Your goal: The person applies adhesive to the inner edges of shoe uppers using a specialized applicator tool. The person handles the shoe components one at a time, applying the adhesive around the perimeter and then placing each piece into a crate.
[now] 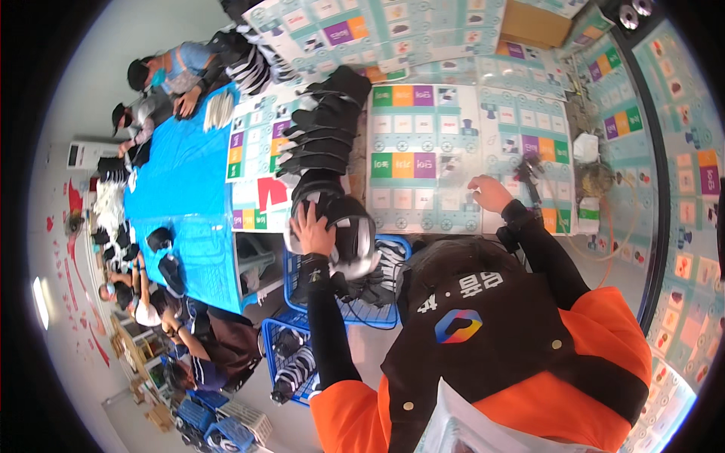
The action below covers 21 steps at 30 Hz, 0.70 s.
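Observation:
My left hand (313, 231) rests with spread fingers on a black cap (351, 232) at the near end of a row. Behind it, a row of nested black caps (325, 124) runs away from me along the table. My right hand (491, 194) is over the table's right part, fingers loosely bent and apart, with nothing visible in them. Just right of it lies a dark hand tool (530, 177), perhaps a blow gun, near a thin hose (610, 226).
Below the table's edge stand blue crates (404, 243) with striped stacks of caps (297, 370). A blue-covered table (181, 181) lies to the left, where several people work. Printed sheets cover my table (423, 204). A cardboard box (535, 24) sits at the back.

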Each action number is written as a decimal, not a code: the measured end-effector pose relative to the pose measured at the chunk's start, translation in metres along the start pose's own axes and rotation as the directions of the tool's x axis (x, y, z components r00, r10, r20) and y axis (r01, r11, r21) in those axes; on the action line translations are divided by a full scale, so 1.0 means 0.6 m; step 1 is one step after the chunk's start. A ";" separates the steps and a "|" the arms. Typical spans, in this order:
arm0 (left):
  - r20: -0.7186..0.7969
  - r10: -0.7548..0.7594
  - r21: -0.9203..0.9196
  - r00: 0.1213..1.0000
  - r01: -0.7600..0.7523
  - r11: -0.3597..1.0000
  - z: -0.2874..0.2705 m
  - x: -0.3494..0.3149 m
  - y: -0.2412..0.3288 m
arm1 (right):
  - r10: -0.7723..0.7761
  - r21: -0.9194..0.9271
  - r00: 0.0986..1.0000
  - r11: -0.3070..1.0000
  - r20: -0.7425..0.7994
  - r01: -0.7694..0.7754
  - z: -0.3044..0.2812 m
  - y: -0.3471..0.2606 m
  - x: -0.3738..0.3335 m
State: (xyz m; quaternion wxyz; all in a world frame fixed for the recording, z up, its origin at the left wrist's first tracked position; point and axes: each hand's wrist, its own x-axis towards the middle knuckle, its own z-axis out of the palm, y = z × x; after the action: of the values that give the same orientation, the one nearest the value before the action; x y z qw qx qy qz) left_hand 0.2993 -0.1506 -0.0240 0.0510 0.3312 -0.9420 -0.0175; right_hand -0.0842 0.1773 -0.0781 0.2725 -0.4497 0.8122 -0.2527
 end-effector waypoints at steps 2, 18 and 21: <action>-0.058 0.046 -0.085 0.997 -0.051 0.995 0.003 -0.004 0.004 | -0.034 -0.009 0.999 0.999 0.041 0.034 0.008 -0.023 0.010; 0.127 -0.161 -0.624 0.979 0.205 0.754 0.026 0.043 0.250 | -0.217 0.380 0.974 0.898 -0.058 0.223 0.040 -0.160 0.050; 0.198 -0.120 -0.809 0.973 0.231 0.540 0.098 0.022 0.258 | -0.105 0.444 0.993 0.888 -0.057 0.120 0.056 -0.122 0.044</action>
State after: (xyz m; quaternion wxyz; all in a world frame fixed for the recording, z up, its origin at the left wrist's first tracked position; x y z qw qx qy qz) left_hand 0.1867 -0.0382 -0.0709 0.1423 0.3594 -0.7863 -0.4820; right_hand -0.0300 0.1148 -0.0604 0.3407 -0.4175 0.7092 -0.4545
